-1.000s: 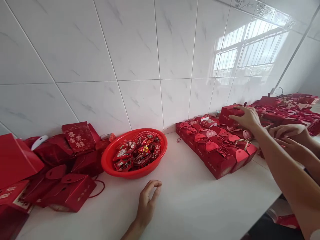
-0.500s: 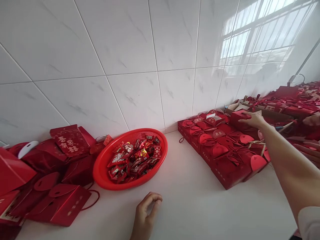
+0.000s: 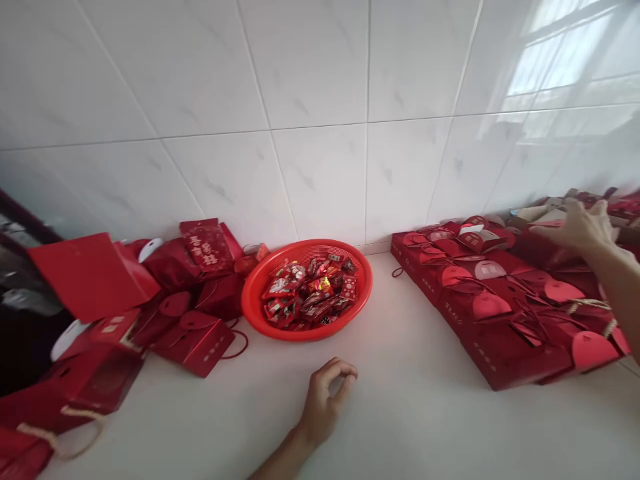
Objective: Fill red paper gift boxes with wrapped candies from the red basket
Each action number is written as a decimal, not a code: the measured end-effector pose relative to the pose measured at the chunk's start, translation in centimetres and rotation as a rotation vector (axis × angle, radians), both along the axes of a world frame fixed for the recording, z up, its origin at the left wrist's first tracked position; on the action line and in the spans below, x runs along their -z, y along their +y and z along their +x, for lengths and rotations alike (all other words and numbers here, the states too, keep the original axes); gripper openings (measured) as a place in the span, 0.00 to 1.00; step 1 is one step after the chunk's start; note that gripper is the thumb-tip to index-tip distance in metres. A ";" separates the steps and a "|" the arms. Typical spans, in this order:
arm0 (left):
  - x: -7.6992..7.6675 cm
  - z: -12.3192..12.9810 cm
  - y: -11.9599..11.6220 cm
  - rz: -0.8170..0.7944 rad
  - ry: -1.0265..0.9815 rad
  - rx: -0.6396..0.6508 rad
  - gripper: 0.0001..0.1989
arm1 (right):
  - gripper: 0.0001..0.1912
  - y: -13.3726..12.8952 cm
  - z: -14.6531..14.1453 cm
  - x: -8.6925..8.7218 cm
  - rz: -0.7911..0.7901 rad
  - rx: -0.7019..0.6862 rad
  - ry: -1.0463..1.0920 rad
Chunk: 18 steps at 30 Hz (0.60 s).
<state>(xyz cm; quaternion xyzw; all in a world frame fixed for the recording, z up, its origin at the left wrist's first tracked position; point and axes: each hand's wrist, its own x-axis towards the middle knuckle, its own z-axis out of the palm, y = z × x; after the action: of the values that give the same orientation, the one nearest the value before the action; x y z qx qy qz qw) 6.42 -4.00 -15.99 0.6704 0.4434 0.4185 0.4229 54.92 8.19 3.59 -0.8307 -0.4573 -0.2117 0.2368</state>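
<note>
On the white tabletop, my left hand (image 3: 327, 400) rests with fingers curled and thumb and index tips together, nothing visible in the grip. A red plastic basket (image 3: 250, 317) of wrapped candies (image 3: 313, 290) sits just beyond it. My right hand (image 3: 583, 227), smeared by motion, reaches over the far part of a block of red gift boxes (image 3: 480, 313). Its fingers look spread beside a dark red gift box (image 3: 543, 250). Whether they still touch that box is hard to see.
More red gift boxes (image 3: 195, 343) are heaped at the left, some with open lids and rope handles (image 3: 75, 433). A white tiled wall (image 3: 320, 180) runs along the back. Further red items crowd the far right.
The view has swung left and shows more boxes there. My right hand, earlier gripping a small red box over the block, now has its fingers raised and spread. My left hand keeps its curled pose.
</note>
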 end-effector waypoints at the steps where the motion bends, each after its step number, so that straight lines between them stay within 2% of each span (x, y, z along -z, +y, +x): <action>1: -0.1 0.1 -0.1 0.004 -0.005 0.003 0.10 | 0.42 0.0 -1.8 -1.0 0.039 0.008 0.093; 2: -0.1 0.1 -0.2 0.010 -0.012 0.007 0.09 | 0.37 0.0 -3.8 -1.9 0.121 -0.035 0.135; 4: -0.1 0.3 -0.5 0.035 -0.017 0.023 0.08 | 0.29 -0.6 -8.1 -3.0 0.277 -0.225 0.181; 6: -0.2 0.3 -0.7 0.080 0.000 0.070 0.07 | 0.18 -2.0 -12.7 -2.9 0.331 -0.500 0.207; 9: -1.3 -0.2 -0.7 0.192 0.110 0.237 0.07 | 0.12 -5.0 -19.7 0.0 0.200 -1.075 0.151; 11: -3.2 -1.2 -0.6 0.254 0.279 0.389 0.07 | 0.10 -7.3 -23.9 3.2 -0.016 -1.401 0.189; 12: -4.5 -2.0 -0.5 0.246 0.393 0.453 0.07 | 0.10 -8.3 -25.8 4.9 -0.115 -1.486 0.231; 14: -7.7 -4.2 -0.4 0.107 0.611 0.468 0.13 | 0.10 -10.2 -29.1 8.3 -0.317 -1.512 0.319; 16: -10.9 -7.1 -0.2 -0.022 0.721 0.355 0.17 | 0.11 -12.0 -31.8 11.2 -0.459 -1.493 0.420; 18: -13.6 -10.3 0.1 -0.028 0.709 0.143 0.16 | 0.11 -13.9 -33.9 13.3 -0.562 -1.535 0.539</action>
<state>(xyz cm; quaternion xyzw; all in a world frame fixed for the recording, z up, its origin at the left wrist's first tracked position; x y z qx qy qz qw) -3.87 -3.90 -2.42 0.7972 0.5202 0.1234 0.2804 20.98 -5.73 -9.67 -0.3412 -0.8561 0.3323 0.2005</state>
